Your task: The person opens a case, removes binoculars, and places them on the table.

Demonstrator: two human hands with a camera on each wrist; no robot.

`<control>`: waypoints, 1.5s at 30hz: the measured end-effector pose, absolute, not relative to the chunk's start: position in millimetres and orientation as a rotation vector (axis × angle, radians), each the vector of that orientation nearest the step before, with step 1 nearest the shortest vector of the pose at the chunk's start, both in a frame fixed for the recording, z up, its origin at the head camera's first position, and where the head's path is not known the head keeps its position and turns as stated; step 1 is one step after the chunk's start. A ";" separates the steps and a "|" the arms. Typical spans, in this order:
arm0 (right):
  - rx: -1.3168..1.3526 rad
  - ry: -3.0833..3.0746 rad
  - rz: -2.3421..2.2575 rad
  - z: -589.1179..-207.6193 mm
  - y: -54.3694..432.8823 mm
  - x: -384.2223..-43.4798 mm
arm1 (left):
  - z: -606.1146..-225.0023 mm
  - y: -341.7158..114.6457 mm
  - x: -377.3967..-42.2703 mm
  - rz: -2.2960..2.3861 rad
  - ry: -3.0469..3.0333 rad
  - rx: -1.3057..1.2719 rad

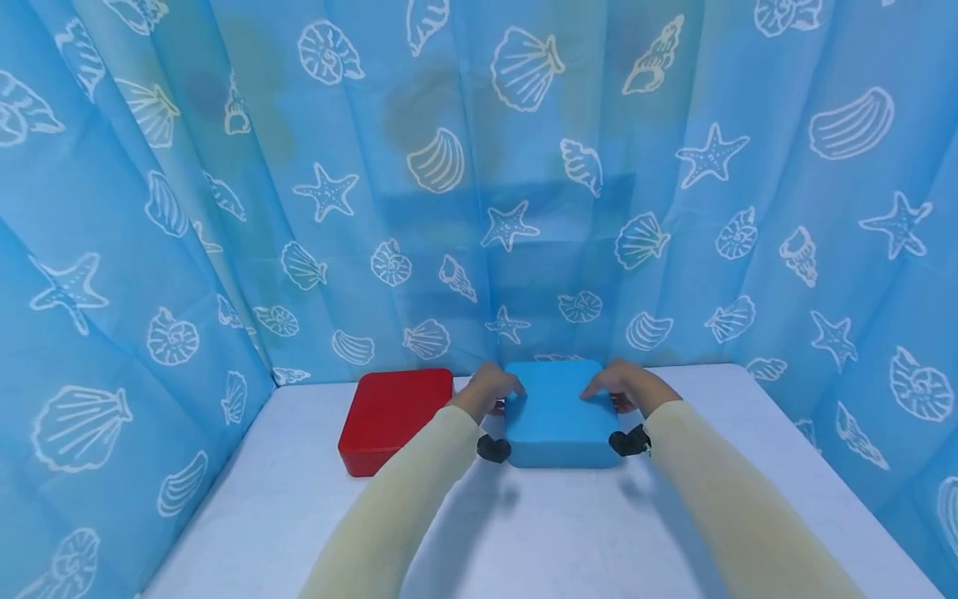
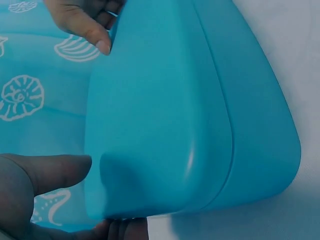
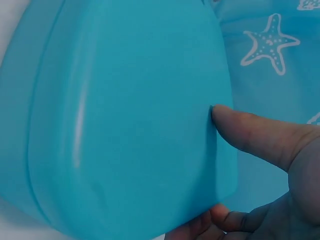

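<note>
A light blue box [image 1: 563,409] with rounded corners sits on the white table, between both hands. A thin seam runs round its side below the top, as the left wrist view shows on the box [image 2: 160,100]. My left hand [image 1: 488,389] holds its left side, thumb at the top edge and fingers against the side wall. At the right side, my right hand [image 1: 629,386] grips it the same way; in the right wrist view the thumb [image 3: 250,131] lies on the top surface. The fingers are partly hidden behind the box's sides.
Left of the blue box stands a red box [image 1: 397,412] of similar shape, close to my left forearm. Blue curtains [image 1: 464,208] with white shell and starfish prints hang behind and on both sides of the white table [image 1: 539,532].
</note>
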State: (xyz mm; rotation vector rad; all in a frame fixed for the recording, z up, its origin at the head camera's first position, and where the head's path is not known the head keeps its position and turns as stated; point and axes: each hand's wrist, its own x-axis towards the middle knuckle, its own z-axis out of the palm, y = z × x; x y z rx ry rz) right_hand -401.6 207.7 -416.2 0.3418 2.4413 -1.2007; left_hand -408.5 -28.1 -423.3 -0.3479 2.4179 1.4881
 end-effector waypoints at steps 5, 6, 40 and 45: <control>0.321 2.446 -1.182 -422.0 210.5 -405.3 | -423.5 -28.5 -407.1 1.479 2.417 -0.363; 0.312 2.448 -1.183 -422.9 210.8 -405.5 | -422.8 -28.5 -406.7 1.481 2.410 -0.374; 0.059 2.659 -1.108 -419.8 213.2 -399.9 | -426.3 -34.4 -399.1 1.635 2.315 -0.324; 0.090 2.630 -1.116 -419.4 213.5 -397.1 | -428.7 -34.7 -402.7 1.642 2.299 -0.314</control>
